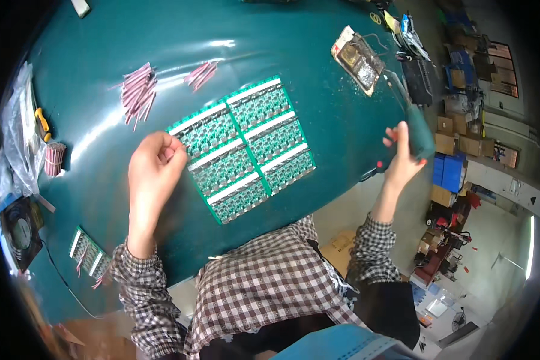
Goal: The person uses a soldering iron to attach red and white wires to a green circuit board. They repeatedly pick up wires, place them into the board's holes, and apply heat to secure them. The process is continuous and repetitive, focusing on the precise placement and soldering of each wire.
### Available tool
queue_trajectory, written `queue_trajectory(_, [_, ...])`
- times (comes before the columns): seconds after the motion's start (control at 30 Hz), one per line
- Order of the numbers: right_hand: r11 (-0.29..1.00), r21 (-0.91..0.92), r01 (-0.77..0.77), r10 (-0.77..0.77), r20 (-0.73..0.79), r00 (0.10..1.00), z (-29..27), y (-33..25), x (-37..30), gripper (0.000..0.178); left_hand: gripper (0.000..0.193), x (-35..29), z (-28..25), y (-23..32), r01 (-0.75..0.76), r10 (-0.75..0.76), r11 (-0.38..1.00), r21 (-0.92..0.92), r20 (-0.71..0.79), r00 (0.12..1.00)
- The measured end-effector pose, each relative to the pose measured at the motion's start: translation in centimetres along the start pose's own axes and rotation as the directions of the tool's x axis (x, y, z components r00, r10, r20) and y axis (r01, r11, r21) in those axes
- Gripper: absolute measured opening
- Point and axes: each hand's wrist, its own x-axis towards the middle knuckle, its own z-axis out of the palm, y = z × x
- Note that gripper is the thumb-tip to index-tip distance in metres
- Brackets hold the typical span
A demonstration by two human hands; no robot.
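Observation:
Green circuit board panels (255,147), laid in two columns with white strips across them, lie on the table. At their left edge is my left hand (157,161), thumb and forefinger pinched together; whatever sits between the fingertips is too small to make out. My right hand (405,159) is wrapped round the green handle of a soldering iron (419,133), off to the right. The iron's metal shaft points up toward a dirty soldering tray (360,60) with a metal insert and bits of solder around it.
Two loose piles of pinkish wires (139,93) lie beyond my left hand. A tied wire bundle (54,158), yellow-handled tool (42,124), plastic bag (23,138) and fan (21,231) are at far left. A smaller board with wires (90,255) lies by my left forearm.

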Motion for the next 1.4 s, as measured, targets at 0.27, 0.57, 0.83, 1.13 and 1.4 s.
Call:
queue_trajectory(0.27, [0.869,0.293,-0.398,0.273,0.388,0.88,-0.1,-2.3,-3.0,0.033,0.016,-0.2,-1.0,-0.6,-0.015,0.016,0.996,0.089,-0.009,1.0])
queue_trajectory(0.57, [0.765,0.194,-0.614,0.236,0.802,0.548,3.1,-4.9,-9.5,0.049,0.009,-0.8,-0.7,-0.3,-0.033,0.039,0.995,0.094,-0.059,0.997])
queue_trajectory(0.83, [0.826,0.054,-0.561,0.277,0.828,0.487,3.6,-5.1,-10.6,0.044,0.006,-0.8,0.1,-0.4,-0.088,0.096,0.994,0.067,-0.129,0.987])
queue_trajectory(1.13, [0.88,-0.022,-0.474,0.263,0.854,0.448,3.6,-5.2,-11.5,0.052,0.008,-0.8,0.2,-0.5,-0.122,0.134,0.989,0.084,-0.147,0.98])
queue_trajectory(1.4, [0.906,-0.035,-0.422,0.235,0.871,0.432,3.6,-4.8,-11.6,0.048,0.007,-0.7,0.1,-0.6,-0.117,0.128,0.99,0.085,-0.14,0.982])
